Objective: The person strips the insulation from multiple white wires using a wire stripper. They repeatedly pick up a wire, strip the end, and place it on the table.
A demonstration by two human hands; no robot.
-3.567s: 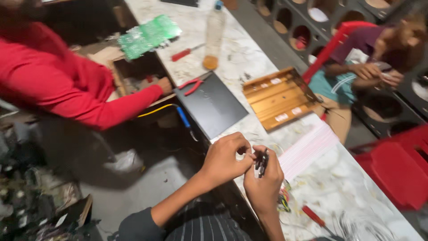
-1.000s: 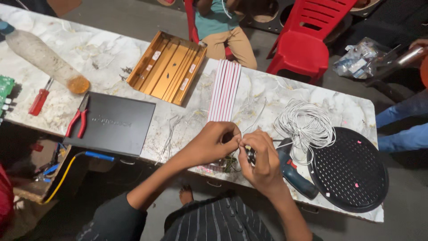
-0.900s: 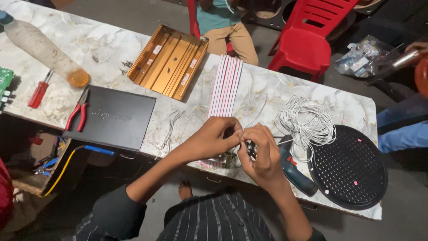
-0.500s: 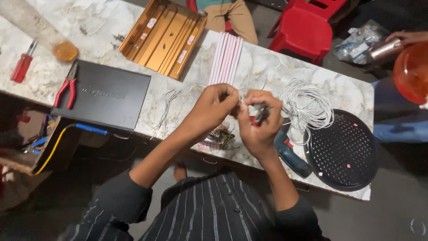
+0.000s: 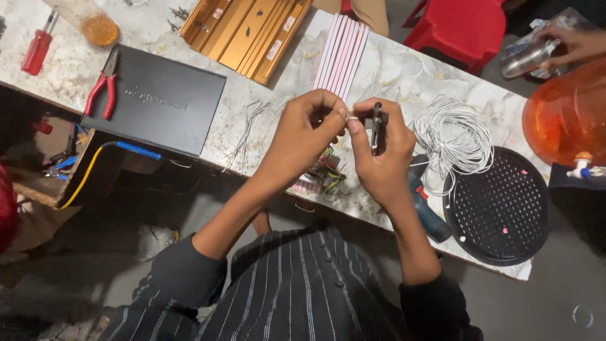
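A thin white wire (image 5: 351,117) is pinched in the left hand (image 5: 309,129) above the tabletop (image 5: 391,69), while a small dark tool (image 5: 377,126) is clamped in the right hand (image 5: 379,158). The wire end is apparently being worked; the white coil (image 5: 454,142) is largely unused, so much seems left.

Both hands now sit higher over the marble table (image 5: 404,69), nearer the striped sheets (image 5: 341,57). At the right edge, an orange translucent container (image 5: 565,117) fills far more of the view.
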